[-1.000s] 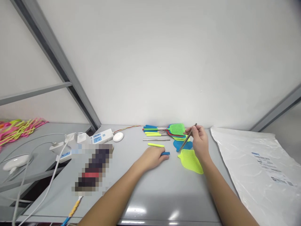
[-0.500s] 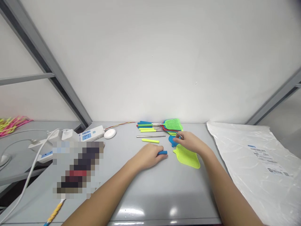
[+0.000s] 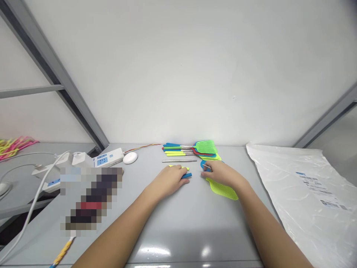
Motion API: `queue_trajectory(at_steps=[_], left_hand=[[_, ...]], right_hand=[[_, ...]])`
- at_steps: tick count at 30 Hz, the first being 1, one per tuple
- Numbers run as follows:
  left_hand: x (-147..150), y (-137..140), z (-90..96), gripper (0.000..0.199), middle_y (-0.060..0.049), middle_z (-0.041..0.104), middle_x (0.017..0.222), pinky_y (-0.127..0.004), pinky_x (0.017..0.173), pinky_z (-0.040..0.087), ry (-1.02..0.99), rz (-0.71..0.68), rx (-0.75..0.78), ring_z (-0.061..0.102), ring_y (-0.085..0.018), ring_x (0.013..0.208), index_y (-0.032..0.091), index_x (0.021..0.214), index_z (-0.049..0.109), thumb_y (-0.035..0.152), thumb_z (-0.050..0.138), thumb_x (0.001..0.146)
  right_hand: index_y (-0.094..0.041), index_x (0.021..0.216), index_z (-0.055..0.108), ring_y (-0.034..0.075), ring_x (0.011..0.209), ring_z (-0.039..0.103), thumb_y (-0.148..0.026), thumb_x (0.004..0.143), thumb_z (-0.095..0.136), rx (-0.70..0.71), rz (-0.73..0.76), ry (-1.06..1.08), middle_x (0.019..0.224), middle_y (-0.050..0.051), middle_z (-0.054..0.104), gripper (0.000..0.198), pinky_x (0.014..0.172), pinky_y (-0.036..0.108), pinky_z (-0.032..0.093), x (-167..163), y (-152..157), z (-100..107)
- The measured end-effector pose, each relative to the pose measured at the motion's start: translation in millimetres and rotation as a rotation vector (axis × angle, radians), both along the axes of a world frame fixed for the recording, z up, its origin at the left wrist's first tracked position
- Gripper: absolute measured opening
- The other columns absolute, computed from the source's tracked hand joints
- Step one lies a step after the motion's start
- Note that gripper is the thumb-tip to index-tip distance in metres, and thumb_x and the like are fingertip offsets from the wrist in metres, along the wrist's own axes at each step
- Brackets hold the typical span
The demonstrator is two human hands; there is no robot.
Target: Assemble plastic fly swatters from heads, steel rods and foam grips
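My left hand (image 3: 169,180) is closed around a blue swatter handle (image 3: 187,175), whose end juts out between thumb and fingers. Just behind those fingers lies a yellow handle (image 3: 186,169), partly covered. In my right hand (image 3: 223,172) a thin metal rod (image 3: 205,166) is pinched, its tip pointing left. Beneath that hand a yellow fly swatter head (image 3: 224,190) and a blue swatter head (image 3: 203,162) lie on the table, both partly hidden. Another metal rod (image 3: 179,160) rests flat farther back. Several fly swatters (image 3: 205,146) are stacked by the wall.
A white plastic package (image 3: 290,178) covers the right side of the grey table (image 3: 167,230). At left are a power strip (image 3: 107,159), a round white device (image 3: 129,158), cables (image 3: 33,208) and a blurred-out object (image 3: 93,199). A white wall rises behind.
My left hand has moved slightly left and back with the blue handle, towards the yellow handle. My right hand has come down and nearer with the rod, now turned to point left.
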State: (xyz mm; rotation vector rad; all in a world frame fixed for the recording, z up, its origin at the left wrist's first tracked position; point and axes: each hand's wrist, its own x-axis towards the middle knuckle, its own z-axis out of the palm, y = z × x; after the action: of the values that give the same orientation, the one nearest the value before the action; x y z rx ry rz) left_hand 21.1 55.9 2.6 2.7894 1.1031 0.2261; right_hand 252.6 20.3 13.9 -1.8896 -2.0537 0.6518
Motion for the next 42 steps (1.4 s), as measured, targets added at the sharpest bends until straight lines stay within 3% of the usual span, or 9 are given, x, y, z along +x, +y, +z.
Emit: queue_trajectory(at_steps=[7, 13, 19, 26, 28, 31, 35, 38, 42], left_hand=[[-11.2, 16.0, 1.0, 0.03, -0.005, 0.057, 0.092, -0.03, 0.067, 0.038, -0.056, 0.069, 0.077, 0.055, -0.022, 0.084, 0.022, 0.09, 0.058, 0.051, 0.051, 0.086], [-10.7, 27.7, -14.3, 0.015, -0.007, 0.052, 0.096, -0.034, 0.075, 0.039, -0.076, 0.109, 0.234, 0.049, -0.024, 0.091, 0.023, 0.097, 0.058, 0.031, 0.047, 0.091], [-8.8, 29.6, -22.0, 0.012, -0.007, 0.05, 0.101, -0.035, 0.075, 0.037, -0.071, 0.158, 0.27, 0.045, -0.025, 0.095, 0.024, 0.097, 0.06, 0.029, 0.054, 0.088], [-2.9, 17.9, -3.6, 0.015, -0.008, 0.055, 0.105, -0.036, 0.078, 0.032, -0.108, 0.167, 0.308, 0.047, -0.024, 0.099, 0.021, 0.092, 0.053, 0.026, 0.039, 0.095], [0.9, 10.4, 5.8, 0.021, -0.007, 0.058, 0.099, -0.035, 0.076, 0.032, -0.176, 0.162, 0.241, 0.05, -0.022, 0.091, 0.02, 0.091, 0.05, 0.027, 0.031, 0.097], [8.3, -5.4, 14.4, 0.029, -0.003, 0.059, 0.082, -0.03, 0.064, 0.032, -0.26, 0.11, -0.043, 0.051, -0.018, 0.069, 0.021, 0.095, 0.047, 0.035, 0.022, 0.098], [17.9, -26.4, 11.8, 0.042, -0.001, 0.056, 0.071, -0.027, 0.052, 0.028, -0.223, 0.032, -0.371, 0.049, -0.017, 0.059, 0.023, 0.094, 0.051, 0.053, 0.023, 0.094], [21.2, -31.3, 6.9, 0.051, -0.003, 0.056, 0.069, -0.028, 0.05, 0.026, -0.123, -0.006, -0.408, 0.051, -0.018, 0.059, 0.022, 0.078, 0.055, 0.069, 0.036, 0.083], [19.1, -21.9, 1.7, 0.052, -0.004, 0.059, 0.073, -0.028, 0.05, 0.025, -0.094, 0.019, -0.267, 0.052, -0.02, 0.063, 0.021, 0.076, 0.056, 0.072, 0.045, 0.076]], right_hand=[[-0.023, 0.082, 0.057, 0.014, 0.067, 0.054, -0.046, 0.08, 0.056, -0.015, 0.011, -0.002, 0.082, 0.0, 0.064, 0.023, 0.054, 0.024, 0.031, -5.0, 2.7, -4.0], [-0.023, 0.078, 0.054, 0.015, 0.063, 0.054, -0.047, 0.078, 0.056, -0.003, -0.032, -0.011, 0.077, -0.001, 0.064, 0.024, 0.051, 0.024, 0.031, 2.3, 1.4, 0.9], [-0.024, 0.083, 0.057, 0.016, 0.068, 0.057, -0.046, 0.072, 0.063, -0.007, -0.011, -0.039, 0.084, 0.0, 0.065, 0.025, 0.052, 0.025, 0.032, 0.8, -5.3, 9.2], [-0.025, 0.087, 0.055, 0.016, 0.075, 0.058, -0.044, 0.068, 0.067, -0.103, 0.061, -0.075, 0.097, -0.001, 0.064, 0.029, 0.054, 0.024, 0.034, -4.3, -6.0, 6.4], [-0.025, 0.088, 0.054, 0.017, 0.078, 0.058, -0.042, 0.067, 0.068, -0.112, 0.063, -0.069, 0.101, 0.0, 0.064, 0.031, 0.055, 0.023, 0.034, -5.1, -4.7, 3.6], [-0.025, 0.091, 0.053, 0.017, 0.081, 0.058, -0.04, 0.066, 0.069, -0.127, 0.061, -0.06, 0.102, 0.001, 0.064, 0.033, 0.057, 0.023, 0.034, -5.8, -3.1, 0.7], [-0.025, 0.094, 0.053, 0.018, 0.082, 0.058, -0.039, 0.067, 0.068, -0.126, 0.052, -0.075, 0.101, 0.001, 0.064, 0.033, 0.058, 0.024, 0.034, -4.3, -2.6, -0.1], [-0.025, 0.095, 0.053, 0.018, 0.081, 0.058, -0.039, 0.068, 0.066, -0.122, 0.039, -0.077, 0.101, 0.001, 0.064, 0.033, 0.057, 0.024, 0.033, -0.6, -2.2, -0.6], [-0.025, 0.094, 0.054, 0.018, 0.082, 0.059, -0.042, 0.068, 0.067, -0.113, 0.0, -0.063, 0.101, 0.001, 0.065, 0.034, 0.058, 0.024, 0.034, 5.3, 0.2, -2.4]])
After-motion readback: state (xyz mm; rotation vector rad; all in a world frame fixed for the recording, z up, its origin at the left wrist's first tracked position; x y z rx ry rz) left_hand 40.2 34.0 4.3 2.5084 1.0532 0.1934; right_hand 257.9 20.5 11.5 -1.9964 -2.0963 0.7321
